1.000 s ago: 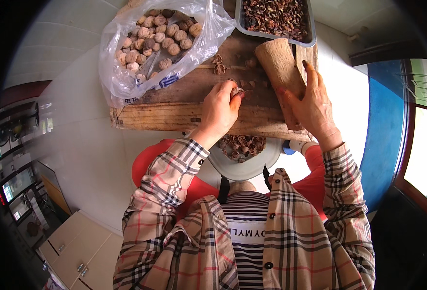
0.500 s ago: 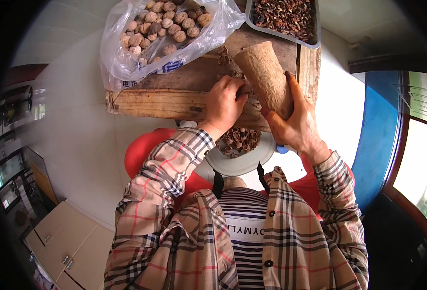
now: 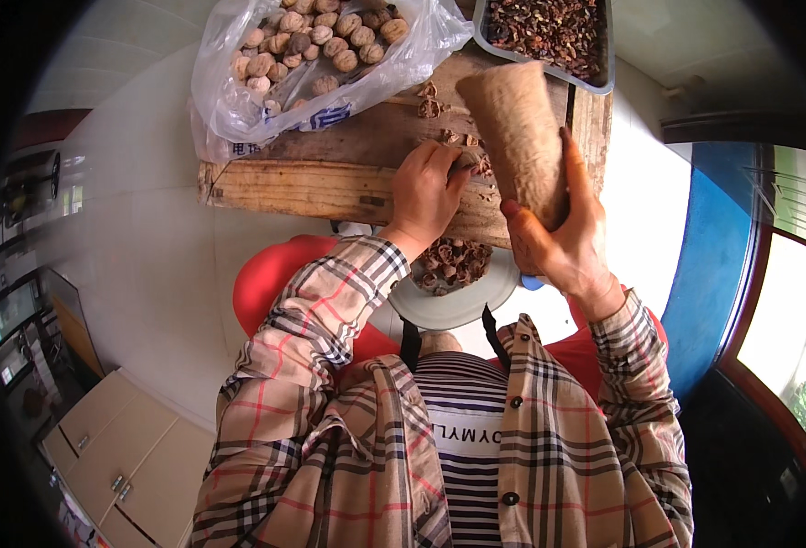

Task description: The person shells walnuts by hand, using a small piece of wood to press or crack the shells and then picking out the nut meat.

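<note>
My right hand [image 3: 563,242] grips the lower end of a thick, rough piece of wood [image 3: 517,137], a short log. The log is tilted above the table's right part, its far end blurred. My left hand [image 3: 424,194] is closed at the table's near edge, thumb and fingers pinching what looks like a walnut [image 3: 467,162], mostly hidden by the fingers. Broken shell pieces [image 3: 430,108] lie on the wood just beyond those fingers. At the far left of the table, a clear plastic bag [image 3: 216,100] lies open around several whole walnuts [image 3: 345,60].
The wooden table [image 3: 303,192] ends just before my knees. A grey tray [image 3: 595,89] of small nut pieces stands at its far right. Below the near edge, between my legs, a pale basin [image 3: 503,297] holds broken shells [image 3: 449,265]. A blue panel [image 3: 709,265] is at right.
My right hand has lifted the log a little, away from my left hand and to the right. More shell bits show by my left fingers, which stay in nearly the same place.
</note>
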A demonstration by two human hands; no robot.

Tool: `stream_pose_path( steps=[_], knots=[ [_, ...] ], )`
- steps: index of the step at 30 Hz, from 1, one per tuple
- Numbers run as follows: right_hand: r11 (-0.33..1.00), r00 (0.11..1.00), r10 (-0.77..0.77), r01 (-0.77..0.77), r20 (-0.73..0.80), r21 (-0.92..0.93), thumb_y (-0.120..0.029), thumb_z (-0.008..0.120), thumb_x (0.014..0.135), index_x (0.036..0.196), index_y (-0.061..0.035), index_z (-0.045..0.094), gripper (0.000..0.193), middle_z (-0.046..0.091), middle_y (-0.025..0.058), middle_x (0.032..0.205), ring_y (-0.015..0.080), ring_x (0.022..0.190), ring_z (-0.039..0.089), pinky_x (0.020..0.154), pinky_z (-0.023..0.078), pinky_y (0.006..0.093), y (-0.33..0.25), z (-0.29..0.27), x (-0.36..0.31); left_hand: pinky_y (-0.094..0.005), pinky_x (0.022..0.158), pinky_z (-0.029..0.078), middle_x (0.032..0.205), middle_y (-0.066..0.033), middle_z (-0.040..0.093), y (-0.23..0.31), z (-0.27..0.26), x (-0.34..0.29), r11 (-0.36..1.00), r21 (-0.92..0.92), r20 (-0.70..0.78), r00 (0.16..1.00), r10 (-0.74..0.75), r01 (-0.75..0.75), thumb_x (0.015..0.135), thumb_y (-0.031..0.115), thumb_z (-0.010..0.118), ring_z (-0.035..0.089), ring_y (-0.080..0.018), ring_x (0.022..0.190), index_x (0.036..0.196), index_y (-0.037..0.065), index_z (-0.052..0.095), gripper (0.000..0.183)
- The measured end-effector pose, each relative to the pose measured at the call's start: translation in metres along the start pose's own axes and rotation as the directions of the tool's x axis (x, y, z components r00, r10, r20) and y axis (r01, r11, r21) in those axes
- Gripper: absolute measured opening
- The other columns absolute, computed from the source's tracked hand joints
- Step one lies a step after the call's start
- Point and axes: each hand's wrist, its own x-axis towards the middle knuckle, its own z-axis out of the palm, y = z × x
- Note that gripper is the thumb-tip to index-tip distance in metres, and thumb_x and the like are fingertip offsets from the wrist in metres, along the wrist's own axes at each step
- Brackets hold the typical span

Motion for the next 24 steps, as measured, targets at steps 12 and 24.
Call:
stream_pose_path(
  steps=[12, 24],
  knots=[
    [0.997, 0.998, 0.057, -0.058, 0.026, 0.047, -0.022, 0.073, 0.078, 0.141, 0.0115, 0.03, 0.084, 0.058, 0.0362, 0.114, 0.0388, 0.103, 0.065, 0.086, 0.054, 0.0411, 0.002, -0.001, 0.009, -0.0424, 0.067, 0.049, 0.086, -0.0141, 0.06, -0.005, -0.003, -0.002, 1.0, 0.024, 0.016, 1.0, -0.002, 0.001, 0.072, 0.002, 0.071, 0.059, -0.0358, 0.08, 0.091, 0.002, 0.062, 0.021],
    [0.954, 0.988, 0.156, -0.149, 0.004, -0.261, -0.029, 0.076, 0.071, 0.144, 0.0005, 0.033, 0.089, 0.055, 0.0293, 0.121, 0.0417, 0.101, 0.062, 0.089, 0.051, 0.0431, 0.039, -0.001, 0.019, -0.0176, 0.06, 0.041, 0.08, 0.0045, 0.062, 0.022, -0.033, 0.03, 0.662, -0.506, 0.35, 0.833, -0.428, 0.553, 0.09, 0.018, 0.07, 0.051, -0.0021, 0.068, 0.098, 0.003, 0.067, 0.017]
  ],
)
